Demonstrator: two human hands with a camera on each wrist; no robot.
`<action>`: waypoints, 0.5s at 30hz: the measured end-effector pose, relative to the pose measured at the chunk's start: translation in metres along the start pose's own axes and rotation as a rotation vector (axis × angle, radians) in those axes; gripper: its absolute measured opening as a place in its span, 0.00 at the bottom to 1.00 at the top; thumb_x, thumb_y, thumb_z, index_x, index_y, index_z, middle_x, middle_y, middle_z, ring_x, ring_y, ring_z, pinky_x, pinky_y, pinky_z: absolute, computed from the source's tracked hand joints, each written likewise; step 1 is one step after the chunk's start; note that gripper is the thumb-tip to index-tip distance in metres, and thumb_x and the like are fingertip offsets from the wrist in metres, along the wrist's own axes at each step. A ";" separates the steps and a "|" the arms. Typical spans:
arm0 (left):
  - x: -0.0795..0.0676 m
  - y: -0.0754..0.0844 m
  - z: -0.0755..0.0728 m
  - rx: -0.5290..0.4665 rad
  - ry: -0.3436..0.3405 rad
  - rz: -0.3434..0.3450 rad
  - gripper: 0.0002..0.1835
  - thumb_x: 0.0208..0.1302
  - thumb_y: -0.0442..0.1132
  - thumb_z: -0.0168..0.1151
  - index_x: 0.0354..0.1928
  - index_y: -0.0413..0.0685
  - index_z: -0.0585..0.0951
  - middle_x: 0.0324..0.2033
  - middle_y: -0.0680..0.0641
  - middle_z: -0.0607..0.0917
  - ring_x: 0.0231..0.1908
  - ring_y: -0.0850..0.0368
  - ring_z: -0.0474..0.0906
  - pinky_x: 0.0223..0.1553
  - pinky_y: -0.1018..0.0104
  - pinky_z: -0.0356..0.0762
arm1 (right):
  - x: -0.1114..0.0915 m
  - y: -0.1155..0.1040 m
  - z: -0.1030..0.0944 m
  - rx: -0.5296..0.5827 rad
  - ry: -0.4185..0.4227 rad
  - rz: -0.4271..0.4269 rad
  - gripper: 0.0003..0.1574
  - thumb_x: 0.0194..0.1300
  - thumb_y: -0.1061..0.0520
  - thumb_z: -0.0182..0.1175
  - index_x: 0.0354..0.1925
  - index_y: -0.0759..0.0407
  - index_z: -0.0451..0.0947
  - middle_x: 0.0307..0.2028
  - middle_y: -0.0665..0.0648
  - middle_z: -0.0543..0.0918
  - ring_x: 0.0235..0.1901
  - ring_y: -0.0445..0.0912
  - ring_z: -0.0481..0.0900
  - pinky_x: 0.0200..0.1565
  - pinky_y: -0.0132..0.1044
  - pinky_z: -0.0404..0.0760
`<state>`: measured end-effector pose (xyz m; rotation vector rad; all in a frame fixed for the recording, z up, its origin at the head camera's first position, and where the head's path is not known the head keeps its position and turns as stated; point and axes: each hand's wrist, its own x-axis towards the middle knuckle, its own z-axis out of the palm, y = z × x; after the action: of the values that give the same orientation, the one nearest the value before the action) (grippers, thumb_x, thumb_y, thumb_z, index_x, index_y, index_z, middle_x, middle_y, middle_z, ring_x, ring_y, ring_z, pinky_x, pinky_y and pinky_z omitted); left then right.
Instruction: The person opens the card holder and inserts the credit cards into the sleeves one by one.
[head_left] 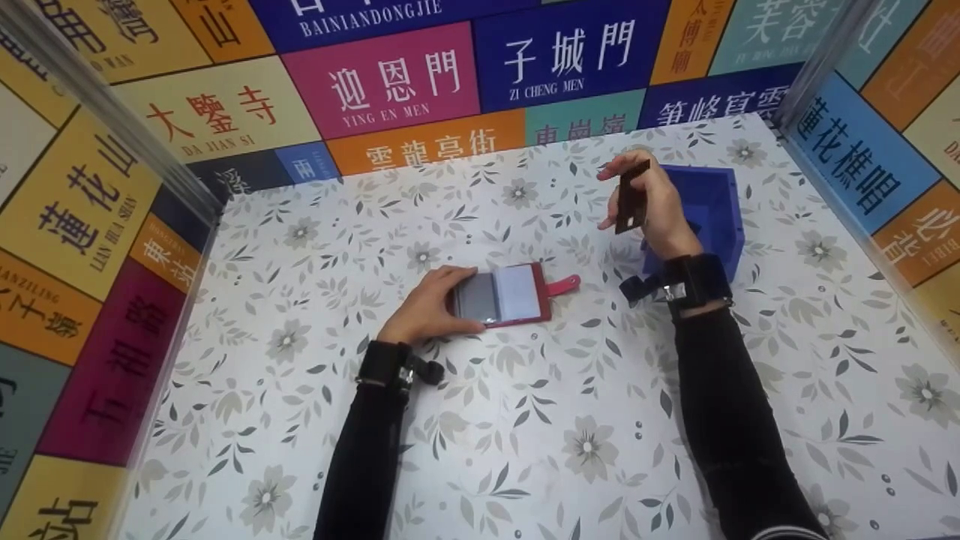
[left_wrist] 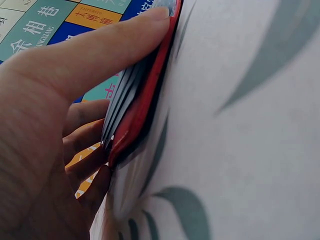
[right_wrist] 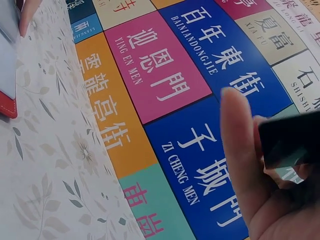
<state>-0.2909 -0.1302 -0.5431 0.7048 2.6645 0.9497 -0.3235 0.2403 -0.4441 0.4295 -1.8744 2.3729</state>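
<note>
A red card holder (head_left: 541,289) lies opened on the table, its clear sleeves showing and a strap with a snap (head_left: 564,285) sticking out to the right. My left hand (head_left: 429,306) grips its left side, thumb at the near edge and fingers at the far edge. In the left wrist view, several thin sleeves fan up from the red cover (left_wrist: 145,107). My right hand (head_left: 664,206) holds a dark card (head_left: 632,199) above the table, in front of a blue bin (head_left: 724,199). The right wrist view shows the same card (right_wrist: 287,142) as nearly black; its printing cannot be read.
The blue bin stands at the back right, partly hidden by my right hand and wrist; something dark blue shows inside. A white floral tabletop (head_left: 510,420) spreads around. Colourful sign-printed panels (head_left: 382,82) wall the back and both sides.
</note>
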 end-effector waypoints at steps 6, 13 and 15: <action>0.000 0.000 0.000 0.007 0.003 -0.006 0.56 0.47 0.65 0.81 0.78 0.62 0.67 0.70 0.51 0.72 0.66 0.52 0.68 0.68 0.51 0.70 | 0.001 -0.002 -0.003 0.036 0.000 0.038 0.29 0.79 0.63 0.31 0.69 0.66 0.68 0.59 0.73 0.81 0.29 0.53 0.90 0.36 0.45 0.90; 0.000 0.000 0.000 -0.002 0.008 0.007 0.55 0.47 0.64 0.81 0.78 0.60 0.68 0.70 0.51 0.73 0.66 0.52 0.69 0.67 0.51 0.70 | 0.001 -0.006 -0.003 0.063 0.018 0.137 0.28 0.85 0.50 0.40 0.68 0.68 0.69 0.50 0.68 0.88 0.36 0.56 0.92 0.36 0.46 0.90; 0.000 0.000 0.000 -0.002 0.009 0.006 0.55 0.47 0.65 0.81 0.78 0.61 0.68 0.69 0.51 0.73 0.66 0.52 0.69 0.67 0.51 0.70 | 0.000 -0.006 -0.003 0.061 0.009 0.138 0.28 0.85 0.49 0.41 0.63 0.71 0.71 0.44 0.67 0.90 0.36 0.55 0.92 0.35 0.46 0.90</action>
<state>-0.2908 -0.1299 -0.5430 0.7104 2.6701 0.9600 -0.3230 0.2446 -0.4388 0.3033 -1.8896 2.5200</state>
